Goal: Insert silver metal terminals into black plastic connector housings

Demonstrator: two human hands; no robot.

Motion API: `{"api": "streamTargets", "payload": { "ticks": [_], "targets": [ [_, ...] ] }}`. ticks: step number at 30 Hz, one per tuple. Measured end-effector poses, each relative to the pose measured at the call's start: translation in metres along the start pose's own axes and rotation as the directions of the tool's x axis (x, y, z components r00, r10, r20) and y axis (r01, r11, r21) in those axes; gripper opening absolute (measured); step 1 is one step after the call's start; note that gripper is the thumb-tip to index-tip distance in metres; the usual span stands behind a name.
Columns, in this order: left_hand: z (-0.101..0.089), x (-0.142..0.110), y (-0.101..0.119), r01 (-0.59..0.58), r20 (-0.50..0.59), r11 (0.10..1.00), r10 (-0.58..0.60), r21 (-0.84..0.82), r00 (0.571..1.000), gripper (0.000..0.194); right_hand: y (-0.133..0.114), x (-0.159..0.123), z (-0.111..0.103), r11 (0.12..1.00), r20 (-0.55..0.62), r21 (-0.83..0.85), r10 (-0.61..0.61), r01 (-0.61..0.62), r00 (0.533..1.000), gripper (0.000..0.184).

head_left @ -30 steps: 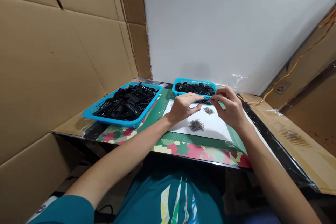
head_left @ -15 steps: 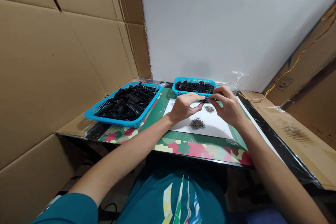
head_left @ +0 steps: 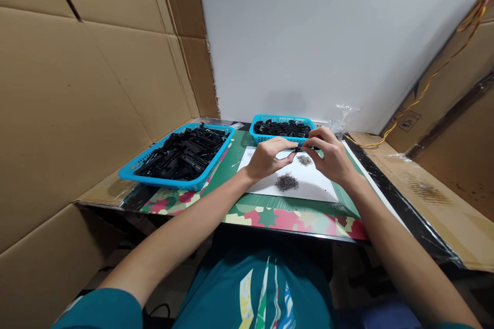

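Note:
Both hands meet over the white sheet (head_left: 309,189), just in front of the small blue basket. My left hand (head_left: 267,158) pinches a small black plastic part (head_left: 297,149) between thumb and fingers. My right hand (head_left: 329,154) is closed at the same part, its fingertips touching or almost touching it; whether they hold something tiny of their own is hidden. Below the hands lies a dark pile of small metal pieces (head_left: 286,182), and a smaller metal pile (head_left: 304,160) sits farther back on the sheet.
A large blue basket (head_left: 181,184) of long black plastic parts (head_left: 185,151) stands at the left. Behind the hands is a smaller blue basket (head_left: 262,138) with short black pieces (head_left: 285,128). Cardboard walls (head_left: 96,87) and a yellow cable (head_left: 419,97) border the table.
The view has shifted slightly, so the table sits a little farther left. Both hands stay together at the black part, with fingertips barely changed.

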State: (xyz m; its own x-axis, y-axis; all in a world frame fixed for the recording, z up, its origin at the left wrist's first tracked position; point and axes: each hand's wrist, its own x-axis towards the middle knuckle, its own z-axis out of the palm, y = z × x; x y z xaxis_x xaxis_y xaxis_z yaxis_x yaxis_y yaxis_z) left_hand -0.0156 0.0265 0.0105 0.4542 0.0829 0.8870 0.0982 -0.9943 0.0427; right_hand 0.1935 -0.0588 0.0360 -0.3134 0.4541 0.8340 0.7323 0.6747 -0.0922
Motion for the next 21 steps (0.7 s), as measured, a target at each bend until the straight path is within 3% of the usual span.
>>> {"api": "streamTargets", "payload": {
  "ticks": [21],
  "targets": [
    [-0.0006,0.0016,0.0021,0.001,0.000,0.999,-0.001,-0.039,1.000,0.022,0.0019,0.0002,-0.0034,0.998,0.030,0.025,0.062,-0.063,0.998,0.014]
  ]
}}
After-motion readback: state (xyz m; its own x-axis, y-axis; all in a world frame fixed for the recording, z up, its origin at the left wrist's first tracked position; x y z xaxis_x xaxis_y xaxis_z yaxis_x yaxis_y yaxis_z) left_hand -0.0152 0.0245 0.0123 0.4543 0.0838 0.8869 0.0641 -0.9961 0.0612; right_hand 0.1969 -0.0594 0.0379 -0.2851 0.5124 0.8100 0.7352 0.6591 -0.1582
